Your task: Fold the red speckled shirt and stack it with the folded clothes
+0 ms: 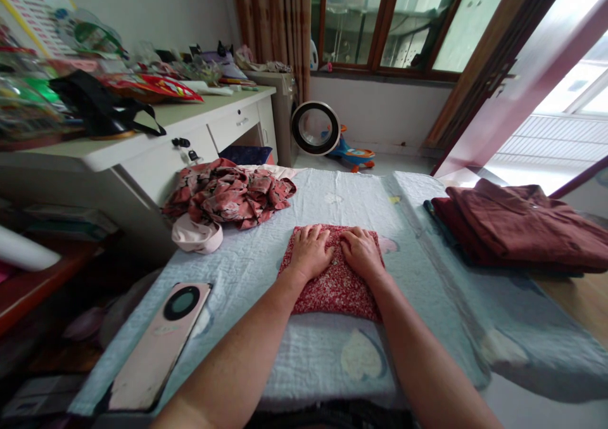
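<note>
The left hand (311, 251) and the right hand (363, 253) lie flattened, clamping nothing, upon the folded red cloth (336, 293) on the blue sheet (247, 270), and the cloth's layers could wrinkle if one hand presses more strongly.

The left grip (310, 253) and the right grip (361, 253) sit side by side, palms down and unclenched, a narrow gap between them. In each, the fingers reach forward, slightly bent, and the thumb turns inward toward the opposite grip. Behind the left grip, the bare left forearm (237, 346) slants back and outward; behind the right grip, the bare right forearm (420, 353) does likewise, mirrored, both wrists lying low.
</note>
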Demonstrator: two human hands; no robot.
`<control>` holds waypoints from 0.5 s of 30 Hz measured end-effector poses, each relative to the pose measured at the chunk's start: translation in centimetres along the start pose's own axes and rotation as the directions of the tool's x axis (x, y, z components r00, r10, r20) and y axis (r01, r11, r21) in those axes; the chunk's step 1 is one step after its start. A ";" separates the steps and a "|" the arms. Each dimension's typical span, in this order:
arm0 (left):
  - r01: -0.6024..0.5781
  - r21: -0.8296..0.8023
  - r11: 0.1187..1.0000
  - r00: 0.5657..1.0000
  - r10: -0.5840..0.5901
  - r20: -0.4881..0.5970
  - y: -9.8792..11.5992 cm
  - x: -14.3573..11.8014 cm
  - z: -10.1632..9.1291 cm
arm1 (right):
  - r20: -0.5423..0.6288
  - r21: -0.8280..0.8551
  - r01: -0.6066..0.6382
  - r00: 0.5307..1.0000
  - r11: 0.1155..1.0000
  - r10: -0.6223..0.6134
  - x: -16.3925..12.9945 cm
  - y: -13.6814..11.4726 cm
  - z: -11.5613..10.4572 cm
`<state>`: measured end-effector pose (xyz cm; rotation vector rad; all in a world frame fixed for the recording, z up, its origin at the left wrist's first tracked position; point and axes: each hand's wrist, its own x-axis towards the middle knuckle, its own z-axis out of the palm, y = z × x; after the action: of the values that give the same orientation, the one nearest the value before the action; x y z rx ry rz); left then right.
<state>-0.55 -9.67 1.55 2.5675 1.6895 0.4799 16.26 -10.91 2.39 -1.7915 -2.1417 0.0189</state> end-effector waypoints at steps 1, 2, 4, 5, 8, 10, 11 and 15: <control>-0.002 -0.004 1.000 1.000 0.002 -0.004 0.0 0.0 0.0 | -0.001 -0.005 -0.003 1.000 1.000 0.003 0.0 -0.1 0.0; -0.004 -0.008 1.000 1.000 0.004 -0.007 0.0 0.0 0.0 | 0.000 -0.010 -0.006 1.000 1.000 0.006 0.0 -0.1 0.0; -0.004 -0.014 1.000 1.000 0.004 -0.010 0.0 0.0 0.1 | 0.013 -0.021 -0.015 1.000 1.000 0.015 0.0 -0.3 -0.1; -0.003 -0.017 1.000 1.000 0.003 -0.010 0.0 0.0 0.1 | 0.024 -0.026 -0.020 1.000 0.999 0.021 0.0 -0.3 -0.1; 0.004 -0.020 1.000 1.000 -0.004 -0.012 0.0 -0.1 0.1 | 0.066 -0.038 -0.039 0.997 0.999 0.041 0.0 -0.3 -0.1; 0.006 -0.020 1.000 1.000 -0.006 -0.009 0.0 -0.1 0.1 | 0.105 -0.039 -0.028 0.994 0.999 0.032 -0.1 -0.1 -0.1; 0.006 -0.018 1.000 1.000 -0.006 -0.009 0.0 -0.1 0.1 | 0.129 -0.035 -0.011 0.992 0.999 0.015 -0.2 0.0 -0.1; 0.005 -0.008 1.000 1.000 -0.006 -0.025 0.0 -0.2 0.2 | 0.206 -0.020 0.034 0.978 0.999 -0.029 -1.1 0.0 0.5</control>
<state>-0.52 -9.79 1.29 2.5613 1.6982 0.5202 16.25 -11.85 1.69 -1.8395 -2.3200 0.1801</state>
